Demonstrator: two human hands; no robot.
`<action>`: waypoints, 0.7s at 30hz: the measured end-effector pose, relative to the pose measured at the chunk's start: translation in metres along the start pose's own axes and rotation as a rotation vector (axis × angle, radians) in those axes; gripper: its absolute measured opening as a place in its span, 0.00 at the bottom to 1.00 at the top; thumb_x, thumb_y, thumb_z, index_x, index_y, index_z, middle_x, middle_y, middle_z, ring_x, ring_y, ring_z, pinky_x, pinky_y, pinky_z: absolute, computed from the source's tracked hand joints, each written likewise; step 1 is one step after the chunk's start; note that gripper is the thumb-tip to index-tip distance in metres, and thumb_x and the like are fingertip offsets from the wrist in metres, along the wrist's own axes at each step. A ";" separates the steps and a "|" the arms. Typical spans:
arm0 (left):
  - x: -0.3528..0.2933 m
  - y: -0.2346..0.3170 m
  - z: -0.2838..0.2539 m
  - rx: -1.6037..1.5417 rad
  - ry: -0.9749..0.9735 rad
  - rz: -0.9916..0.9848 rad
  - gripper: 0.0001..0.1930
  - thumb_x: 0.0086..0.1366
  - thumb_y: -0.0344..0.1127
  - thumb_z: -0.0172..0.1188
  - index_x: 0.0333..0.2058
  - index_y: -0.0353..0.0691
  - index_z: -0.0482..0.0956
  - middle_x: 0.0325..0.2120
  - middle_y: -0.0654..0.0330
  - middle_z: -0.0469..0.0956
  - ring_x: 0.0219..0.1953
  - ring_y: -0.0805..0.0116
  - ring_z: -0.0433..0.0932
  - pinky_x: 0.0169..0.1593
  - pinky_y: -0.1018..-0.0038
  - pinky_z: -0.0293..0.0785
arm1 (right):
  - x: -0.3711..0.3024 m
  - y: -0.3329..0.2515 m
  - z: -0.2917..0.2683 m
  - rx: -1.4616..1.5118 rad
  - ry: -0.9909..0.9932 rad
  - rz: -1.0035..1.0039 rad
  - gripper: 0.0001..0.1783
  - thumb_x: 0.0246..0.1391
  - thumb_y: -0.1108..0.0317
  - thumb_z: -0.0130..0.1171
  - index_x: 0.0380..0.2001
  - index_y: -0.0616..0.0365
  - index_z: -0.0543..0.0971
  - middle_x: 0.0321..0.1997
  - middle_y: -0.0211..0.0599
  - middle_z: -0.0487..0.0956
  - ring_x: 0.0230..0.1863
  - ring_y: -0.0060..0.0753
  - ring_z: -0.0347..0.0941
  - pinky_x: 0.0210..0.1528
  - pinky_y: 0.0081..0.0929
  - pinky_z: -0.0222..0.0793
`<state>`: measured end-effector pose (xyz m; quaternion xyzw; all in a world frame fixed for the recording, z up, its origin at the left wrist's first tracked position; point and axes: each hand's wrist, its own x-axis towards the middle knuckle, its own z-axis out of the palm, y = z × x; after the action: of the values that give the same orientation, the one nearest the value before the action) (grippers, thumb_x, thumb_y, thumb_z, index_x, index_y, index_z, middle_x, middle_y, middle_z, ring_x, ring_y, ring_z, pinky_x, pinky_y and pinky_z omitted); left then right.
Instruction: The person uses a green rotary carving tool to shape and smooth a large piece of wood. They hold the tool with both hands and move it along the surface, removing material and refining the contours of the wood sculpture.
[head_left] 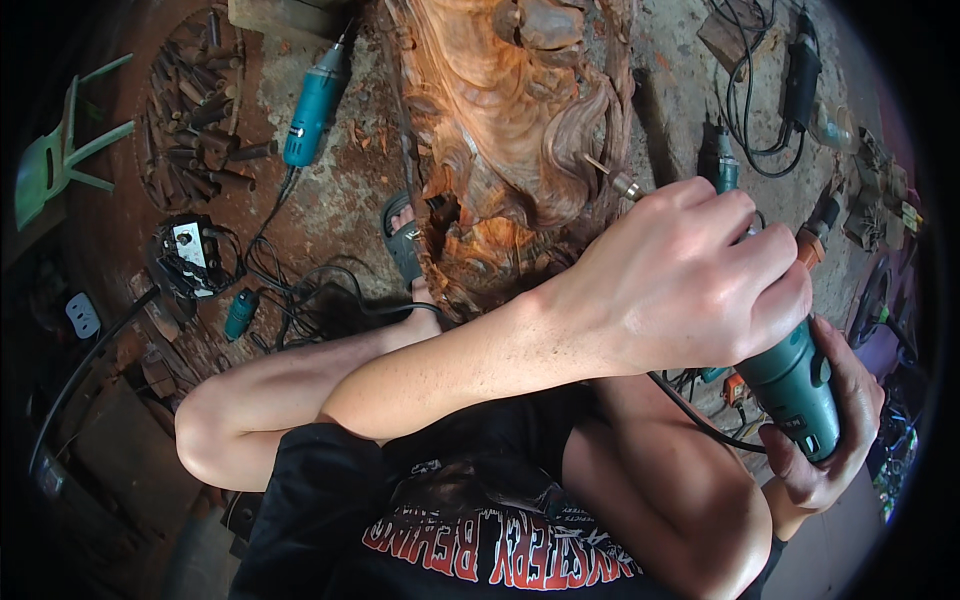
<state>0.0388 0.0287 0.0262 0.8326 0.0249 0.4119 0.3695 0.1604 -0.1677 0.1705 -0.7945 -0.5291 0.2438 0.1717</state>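
Observation:
My left hand (700,275) reaches across from the left, its fingers wrapped round the front part of a green die grinder (792,385). My right hand (850,415) cups the rear of the same grinder, thumb on one side and fingers on the other. The metal collet and thin bit (622,182) stick out past my left hand, pointing left at a carved piece of wood (500,110). This wood is orange-brown, with flowing ridges and rough hollows. The tip lies over its right edge; whether it touches, I cannot tell. A black cord runs from the grinder's rear.
A teal die grinder (312,112) lies on the floor left of the wood, near a heap of brown rod-like pieces (205,130). A power box (195,258) with tangled cords sits lower left. More tools, including a black one (801,85), lie at right. A green chair (65,155) stands far left.

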 end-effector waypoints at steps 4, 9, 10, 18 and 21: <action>-0.001 -0.004 0.000 0.061 -0.006 -0.002 0.07 0.50 0.34 0.69 0.26 0.40 0.80 0.23 0.64 0.72 0.26 0.69 0.76 0.28 0.71 0.77 | 0.009 0.005 0.003 -0.026 -0.015 -0.009 0.45 0.41 0.55 0.74 0.60 0.75 0.78 0.51 0.61 0.85 0.47 0.52 0.86 0.53 0.38 0.80; 0.009 -0.014 -0.004 0.057 -0.036 0.051 0.07 0.50 0.34 0.69 0.26 0.41 0.81 0.24 0.64 0.73 0.26 0.69 0.77 0.28 0.71 0.77 | 0.013 0.000 0.005 0.000 0.022 0.037 0.45 0.41 0.54 0.73 0.61 0.75 0.78 0.52 0.60 0.85 0.47 0.52 0.86 0.54 0.38 0.79; 0.008 -0.012 -0.003 0.059 -0.018 0.047 0.07 0.51 0.34 0.69 0.27 0.41 0.81 0.24 0.64 0.73 0.26 0.68 0.77 0.28 0.71 0.77 | 0.012 0.000 0.004 -0.020 0.024 0.022 0.45 0.41 0.54 0.73 0.61 0.75 0.78 0.52 0.60 0.85 0.47 0.52 0.86 0.54 0.38 0.79; -0.001 -0.004 0.001 0.046 -0.004 -0.003 0.07 0.51 0.34 0.70 0.27 0.41 0.81 0.23 0.64 0.73 0.26 0.68 0.78 0.28 0.71 0.79 | 0.010 0.005 0.000 -0.021 -0.033 -0.018 0.45 0.41 0.57 0.72 0.61 0.76 0.77 0.52 0.60 0.85 0.47 0.49 0.86 0.53 0.36 0.79; 0.005 -0.011 -0.002 0.062 -0.020 0.022 0.07 0.51 0.34 0.70 0.26 0.41 0.80 0.23 0.64 0.72 0.25 0.68 0.78 0.28 0.71 0.79 | 0.016 0.006 0.000 0.026 -0.050 0.015 0.46 0.42 0.57 0.72 0.62 0.77 0.76 0.52 0.60 0.84 0.48 0.49 0.86 0.53 0.36 0.79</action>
<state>0.0434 0.0394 0.0231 0.8479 0.0247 0.4066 0.3394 0.1696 -0.1555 0.1644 -0.7898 -0.5238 0.2718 0.1670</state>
